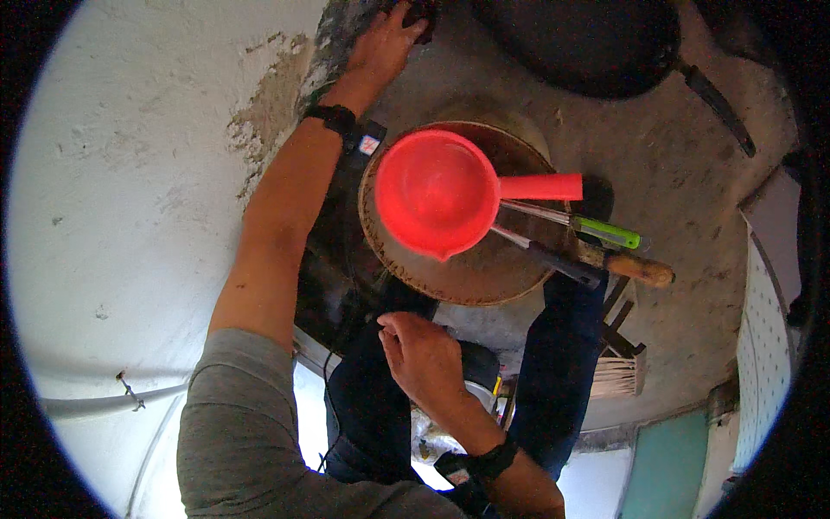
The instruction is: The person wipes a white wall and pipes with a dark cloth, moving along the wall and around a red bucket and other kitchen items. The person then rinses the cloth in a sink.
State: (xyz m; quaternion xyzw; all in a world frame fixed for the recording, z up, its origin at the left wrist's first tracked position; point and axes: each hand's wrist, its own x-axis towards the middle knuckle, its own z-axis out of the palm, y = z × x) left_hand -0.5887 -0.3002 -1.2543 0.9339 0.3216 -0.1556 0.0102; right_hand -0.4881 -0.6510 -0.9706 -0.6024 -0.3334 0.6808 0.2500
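My left hand (384, 48) reaches to the far end of the surface beside the wall. Its fingers and thumb are around a small dark object (425, 23), partly cut off by the frame, whose kind I cannot tell. My right hand (425, 357) hovers over my lap, fingers loosely bent and slightly apart, with nothing visible in it. Between the hands, a red plastic dipper (438, 191) lies over a round brown-rimmed vessel (467, 295). Beneath its handle stick out a green-handled utensil (606, 231), a black-handled one (564, 263) and a wooden handle (639, 267).
A large dark wok (583, 45) with a black handle (720, 110) sits at the far right on the concrete surface (674, 181). The peeling white wall (130, 194) runs close along my left arm. A bristled brush (616, 376) is near my right leg (564, 344).
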